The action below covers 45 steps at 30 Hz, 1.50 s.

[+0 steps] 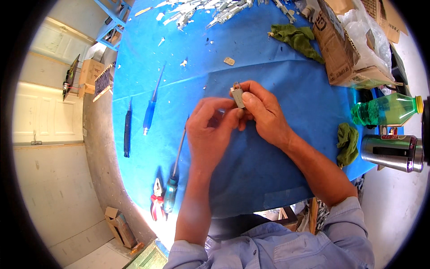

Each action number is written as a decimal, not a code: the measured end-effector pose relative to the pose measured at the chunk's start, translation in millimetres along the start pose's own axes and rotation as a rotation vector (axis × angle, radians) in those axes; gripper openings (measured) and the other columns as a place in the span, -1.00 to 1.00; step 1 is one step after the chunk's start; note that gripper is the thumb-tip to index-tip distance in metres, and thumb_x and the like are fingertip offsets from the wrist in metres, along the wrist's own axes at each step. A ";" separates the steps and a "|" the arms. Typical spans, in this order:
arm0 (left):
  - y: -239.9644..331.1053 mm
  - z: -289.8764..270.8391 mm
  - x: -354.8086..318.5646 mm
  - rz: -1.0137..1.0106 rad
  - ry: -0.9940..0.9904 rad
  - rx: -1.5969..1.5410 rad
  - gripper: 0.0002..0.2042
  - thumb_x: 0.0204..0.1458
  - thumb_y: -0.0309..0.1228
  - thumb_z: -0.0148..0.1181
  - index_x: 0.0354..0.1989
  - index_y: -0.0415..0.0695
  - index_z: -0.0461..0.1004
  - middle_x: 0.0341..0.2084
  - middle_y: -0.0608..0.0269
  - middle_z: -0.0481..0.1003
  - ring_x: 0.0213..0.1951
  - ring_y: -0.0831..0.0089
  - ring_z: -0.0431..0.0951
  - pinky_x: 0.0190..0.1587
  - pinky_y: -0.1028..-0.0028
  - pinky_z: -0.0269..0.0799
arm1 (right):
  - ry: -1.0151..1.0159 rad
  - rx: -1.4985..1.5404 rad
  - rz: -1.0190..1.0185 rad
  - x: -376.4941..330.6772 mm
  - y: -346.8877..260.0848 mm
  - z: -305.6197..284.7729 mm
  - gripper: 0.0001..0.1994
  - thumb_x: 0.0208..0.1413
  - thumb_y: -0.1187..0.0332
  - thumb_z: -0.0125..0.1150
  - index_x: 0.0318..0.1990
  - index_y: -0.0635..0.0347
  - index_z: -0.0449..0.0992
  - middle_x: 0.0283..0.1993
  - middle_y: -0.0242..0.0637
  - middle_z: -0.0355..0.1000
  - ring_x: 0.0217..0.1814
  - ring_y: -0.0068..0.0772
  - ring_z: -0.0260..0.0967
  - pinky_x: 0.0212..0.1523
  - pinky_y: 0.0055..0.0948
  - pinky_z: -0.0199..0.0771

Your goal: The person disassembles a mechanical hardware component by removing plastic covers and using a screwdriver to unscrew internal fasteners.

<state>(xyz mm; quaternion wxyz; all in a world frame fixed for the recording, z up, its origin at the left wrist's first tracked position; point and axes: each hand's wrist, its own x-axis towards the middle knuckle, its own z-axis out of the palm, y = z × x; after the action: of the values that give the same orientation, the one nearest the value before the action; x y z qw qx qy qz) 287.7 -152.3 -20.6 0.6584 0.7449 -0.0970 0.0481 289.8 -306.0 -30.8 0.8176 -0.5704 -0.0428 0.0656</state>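
Observation:
A small grey rectangular metal part (238, 97) with a thin wire-like loop at its top is held up over the table's middle. My right hand (268, 115) grips it between thumb and bent fingers, with the thumb lying along its face. My left hand (208, 127) is closed too, its thumb and forefinger pinching at the part's lower end. The fingertips there partly hide that end, and whether a smaller piece sits between them is too small to tell.
The blue-covered table (286, 175) bears a screwdriver (170, 193), red-handled pliers (157, 204), a blue screwdriver (149, 114) and a black-handled tool (127, 134) on the left. Metal parts (224, 11) are piled far off. A carton (336, 49), green bottle (387, 110) and steel cup (389, 152) stand right.

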 end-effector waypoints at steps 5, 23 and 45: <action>1.0 -2.8 2.1 -0.062 -0.038 0.016 -0.81 0.02 -0.61 0.37 -0.17 -0.25 0.60 -0.28 0.23 0.58 -0.46 0.65 0.55 -0.46 0.64 0.40 | 0.026 -0.003 -0.016 -0.1 -0.2 2.7 -0.70 0.42 0.26 -0.17 0.03 0.29 0.42 -0.29 -0.32 0.47 -0.41 -0.62 0.37 -0.44 -0.56 0.43; 3.1 -5.1 2.2 -0.118 -0.008 -0.138 -0.77 0.14 -0.57 0.33 -0.04 -0.29 0.56 -0.24 0.28 0.62 -0.33 0.69 0.53 -0.29 0.68 0.45 | 0.010 0.024 -0.021 1.8 1.3 1.4 -0.69 0.45 0.28 -0.17 0.01 0.28 0.49 -0.26 -0.37 0.47 -0.37 -0.65 0.40 -0.42 -0.59 0.44; 2.3 -2.9 2.5 -0.096 0.030 -0.071 -0.78 0.09 -0.60 0.34 -0.08 -0.28 0.57 -0.35 0.34 0.58 -0.37 0.72 0.51 -0.37 0.70 0.45 | -0.006 -0.135 -0.078 -0.4 1.0 4.7 -0.76 0.42 0.34 -0.12 0.02 0.24 0.44 -0.33 -0.41 0.43 -0.42 -0.71 0.32 -0.44 -0.63 0.39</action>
<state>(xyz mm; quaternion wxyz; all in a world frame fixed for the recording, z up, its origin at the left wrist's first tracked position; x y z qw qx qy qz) 289.8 -149.9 -17.5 0.6874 0.7239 -0.0526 0.0242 288.6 -301.3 -30.1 0.7793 -0.6218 -0.0714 0.0324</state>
